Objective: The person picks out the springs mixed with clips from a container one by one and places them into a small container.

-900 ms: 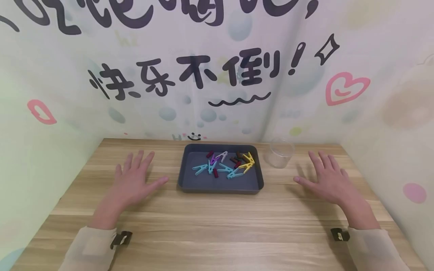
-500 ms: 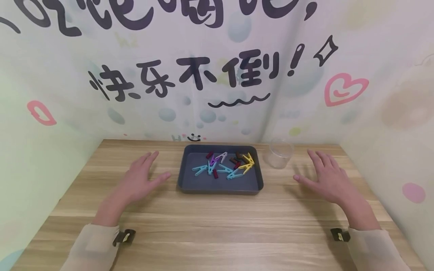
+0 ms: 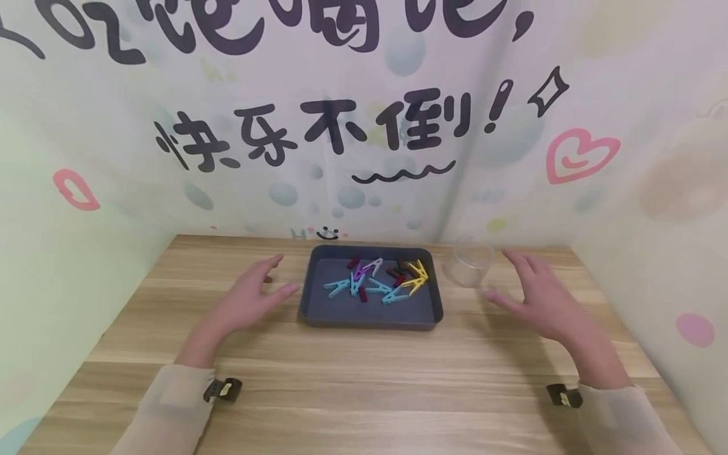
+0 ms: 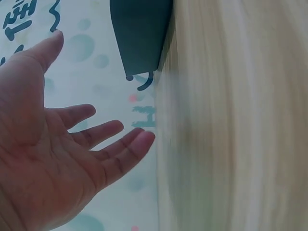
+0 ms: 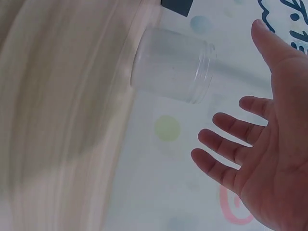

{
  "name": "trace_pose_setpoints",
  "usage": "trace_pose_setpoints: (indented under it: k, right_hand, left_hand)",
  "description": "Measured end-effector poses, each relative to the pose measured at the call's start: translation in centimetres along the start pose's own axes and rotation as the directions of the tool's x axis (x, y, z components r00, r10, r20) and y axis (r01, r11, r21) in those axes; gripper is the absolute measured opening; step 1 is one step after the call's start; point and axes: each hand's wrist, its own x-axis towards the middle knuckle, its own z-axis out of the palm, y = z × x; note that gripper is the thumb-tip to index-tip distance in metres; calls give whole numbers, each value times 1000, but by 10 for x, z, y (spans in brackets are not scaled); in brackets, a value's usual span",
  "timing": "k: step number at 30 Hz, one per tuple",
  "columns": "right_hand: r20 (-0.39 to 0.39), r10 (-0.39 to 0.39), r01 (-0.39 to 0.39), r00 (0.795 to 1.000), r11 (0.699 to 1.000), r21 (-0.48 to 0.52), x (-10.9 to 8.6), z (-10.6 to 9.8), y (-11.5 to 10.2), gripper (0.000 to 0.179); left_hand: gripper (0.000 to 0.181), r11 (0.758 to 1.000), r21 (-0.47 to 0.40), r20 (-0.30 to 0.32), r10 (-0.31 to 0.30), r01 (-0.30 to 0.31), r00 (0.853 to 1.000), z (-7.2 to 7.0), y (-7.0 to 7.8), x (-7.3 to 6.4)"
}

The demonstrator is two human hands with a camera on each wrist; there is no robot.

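Note:
A dark grey tray (image 3: 370,316) lies at the back middle of the table. In it are scattered clothespins: several light blue ones (image 3: 337,287), yellow ones (image 3: 417,285), a purple one (image 3: 359,271) and a white one (image 3: 373,266), plus small dark red and brown clips (image 3: 363,294). My left hand (image 3: 250,300) hovers just left of the tray, fingers spread and holding nothing. To the right of the tray stands a clear plastic jar (image 3: 471,264), its mouth up. My right hand (image 3: 537,300) is close to the jar's right side, thumb and fingers apart, nothing in it.
The wooden table (image 3: 364,392) reaches back to a printed wall curtain (image 3: 387,208) with dark lettering and pink hearts. More curtain closes in both sides. Each wrist carries a small black camera (image 3: 230,389) on a strap.
My left hand has moved right toward the tray and turned palm inward. The right hand has shifted slightly left toward the jar. The tray, clothespins and jar stay put.

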Motion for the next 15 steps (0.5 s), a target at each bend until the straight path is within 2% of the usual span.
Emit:
trace_pose_setpoints:
  k: [8, 15]
  right_hand:
    - [-13, -76, 77, 997, 993, 86, 13, 9, -12, 90]
    - [-24, -152, 154, 988, 973, 172, 27, 20, -17, 84]
  left_hand:
    - [80, 990, -142, 15, -10, 12, 1000, 11, -3, 12]
    - [76, 970, -241, 33, -15, 22, 999, 16, -1, 20]
